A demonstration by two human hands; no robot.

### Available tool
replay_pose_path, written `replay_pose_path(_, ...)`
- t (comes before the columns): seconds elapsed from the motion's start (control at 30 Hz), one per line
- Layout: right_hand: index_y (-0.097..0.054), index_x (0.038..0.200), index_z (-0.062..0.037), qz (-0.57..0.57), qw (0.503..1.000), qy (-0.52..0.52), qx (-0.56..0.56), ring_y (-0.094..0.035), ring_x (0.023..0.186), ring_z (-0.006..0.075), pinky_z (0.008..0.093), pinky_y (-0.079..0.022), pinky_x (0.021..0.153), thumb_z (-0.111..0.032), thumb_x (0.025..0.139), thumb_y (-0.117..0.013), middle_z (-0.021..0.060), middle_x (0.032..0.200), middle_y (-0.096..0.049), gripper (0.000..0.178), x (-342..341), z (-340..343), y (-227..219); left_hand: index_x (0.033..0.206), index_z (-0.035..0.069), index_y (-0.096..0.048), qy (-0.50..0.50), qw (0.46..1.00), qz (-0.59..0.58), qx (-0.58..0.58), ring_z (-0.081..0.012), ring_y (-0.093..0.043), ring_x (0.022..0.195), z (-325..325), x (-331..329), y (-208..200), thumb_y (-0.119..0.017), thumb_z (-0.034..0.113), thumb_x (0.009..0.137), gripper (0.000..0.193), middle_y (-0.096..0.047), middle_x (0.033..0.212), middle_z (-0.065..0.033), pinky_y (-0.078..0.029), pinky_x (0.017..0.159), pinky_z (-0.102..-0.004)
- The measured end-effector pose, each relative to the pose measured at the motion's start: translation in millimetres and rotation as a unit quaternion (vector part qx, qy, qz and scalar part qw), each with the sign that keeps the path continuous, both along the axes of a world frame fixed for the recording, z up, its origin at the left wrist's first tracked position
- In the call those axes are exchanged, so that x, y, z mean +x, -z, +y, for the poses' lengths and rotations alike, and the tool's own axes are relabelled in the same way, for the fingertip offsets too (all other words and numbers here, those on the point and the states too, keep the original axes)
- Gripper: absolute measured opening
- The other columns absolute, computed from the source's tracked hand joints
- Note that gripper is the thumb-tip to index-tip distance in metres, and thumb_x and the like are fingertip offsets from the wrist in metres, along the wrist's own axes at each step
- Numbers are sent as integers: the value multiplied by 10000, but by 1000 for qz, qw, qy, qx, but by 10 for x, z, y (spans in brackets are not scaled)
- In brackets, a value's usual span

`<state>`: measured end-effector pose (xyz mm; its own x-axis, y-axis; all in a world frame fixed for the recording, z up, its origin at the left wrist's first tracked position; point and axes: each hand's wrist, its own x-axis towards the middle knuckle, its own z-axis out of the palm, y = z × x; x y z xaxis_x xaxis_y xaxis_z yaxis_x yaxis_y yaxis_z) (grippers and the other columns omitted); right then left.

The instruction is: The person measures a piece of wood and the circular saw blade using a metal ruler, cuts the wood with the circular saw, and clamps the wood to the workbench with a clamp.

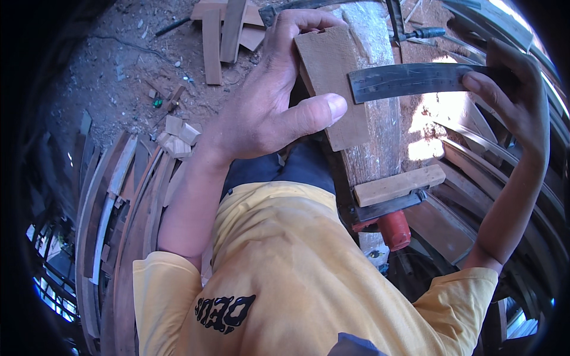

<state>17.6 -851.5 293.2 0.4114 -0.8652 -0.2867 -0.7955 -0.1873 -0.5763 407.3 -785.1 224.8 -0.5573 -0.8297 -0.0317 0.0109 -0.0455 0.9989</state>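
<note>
My left hand [267,101] is closed round a short brown wooden board [335,83], fingers over its far end and thumb on its upper face. From the right, my right hand [510,95] grips a dark flat metal ruler [404,82] with faint marks along it, thumb on top. The ruler's free end overlaps the board's right part; whether it touches cannot be made out. Below both lies a long, worn wooden beam [383,139].
Across the beam's near end sits a wooden strip [401,185], above a red tool part [394,230]. A clamp [421,34] stands at the far right. Offcuts [222,35] lie on the dirt floor, far left. Stacked long boards [113,196] flank me on both sides.
</note>
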Motion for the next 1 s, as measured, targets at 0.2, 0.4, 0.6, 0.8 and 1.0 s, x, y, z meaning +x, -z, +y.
replay_pose_path(0.2,-656,1354,-23,3,999,-49,-4,-732,874,174,285,-586,766,-325,874,-903,87,968,-661,619,-71,-51,85,1485,-33,-305,-32,997,-68,-8,-253,-439,1255,25,-95,-7,-733,414,860,880,-395,1302,-158,-352,1105,-454)
replay_pose_path(0.4,-671,1331,-33,-32,998,-60,-16,-734,848,173,278,-577,735,-324,887,-895,91,912,-660,576,12,-49,92,1478,-8,-290,-54,996,-50,52,-230,-446,1247,66,-159,-74,-725,404,872,852,-404,1295,-153,-358,1103,-437)
replay_pose_path(0.6,-676,1323,-35,-15,998,-64,-1,-751,872,181,289,-586,743,-341,885,-895,101,942,-694,577,43,-65,115,1482,1,-287,-63,996,-16,59,-217,-447,1266,70,-141,31,-739,370,871,845,-420,1302,-141,-355,1121,-421)
replay_pose_path(0.8,-702,1290,-25,-30,998,-48,-12,-682,765,141,281,-528,668,-387,899,-880,58,822,-619,562,58,-29,179,1482,3,-293,-58,994,-26,86,-209,-442,1282,65,-138,-150,-753,350,868,842,-425,1316,-132,-351,1130,-417)
replay_pose_path(1.0,-724,1247,-2,39,998,-29,-50,-485,647,89,293,-338,575,-425,923,-848,0,761,-532,547,329,128,17,1511,56,-403,-88,986,33,139,-228,-478,1349,131,-120,124,-768,334,902,763,-471,1417,-122,-371,1166,-400)
